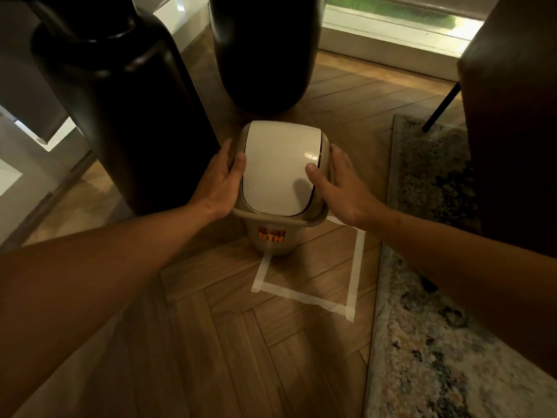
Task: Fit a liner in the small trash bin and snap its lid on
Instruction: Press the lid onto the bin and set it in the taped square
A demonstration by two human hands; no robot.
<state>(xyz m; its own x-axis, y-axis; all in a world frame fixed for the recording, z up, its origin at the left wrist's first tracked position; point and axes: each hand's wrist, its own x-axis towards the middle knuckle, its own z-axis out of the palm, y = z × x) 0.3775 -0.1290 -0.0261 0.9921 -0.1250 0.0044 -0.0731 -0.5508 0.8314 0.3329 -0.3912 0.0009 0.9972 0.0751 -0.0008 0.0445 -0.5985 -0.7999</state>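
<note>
**Both hands on the lid of the small bin**

Nearest to you, your two bare forearms reach forward and down over the herringbone wood floor (229,351). To your right a patterned rug (446,357) runs along the floor's edge. Ahead of your arms, strips of pale tape (304,295) mark part of a square outline on the floor, and the small trash bin (272,241) stands at the far left corner of that outline, its base over the tape. The bin is beige, upright, with an orange label (271,234) on the side facing you; the print is too blurred to read in full.

The lid (280,167) sits on top of the bin, a beige frame with a white swing flap that lies closed. A small pale bit shows under the rim at the right; you cannot tell whether it is liner or tape.

Your left hand (220,179) clasps the left side of the lid, its fingers (224,152) wrapped along the frame and the thumb lying on the flap's left edge. Your right hand (340,188) is spread against the right side, fingers flat along the frame and the thumb pressed onto the white flap. Both hands are partly open, shaped to the lid between them.

Beyond the bin stand two large dark vases (129,116), one to the left and one just behind. To the far right are a dark chair (512,131) and its thin leg on the rug, and at the back a bright window (391,13).
</note>
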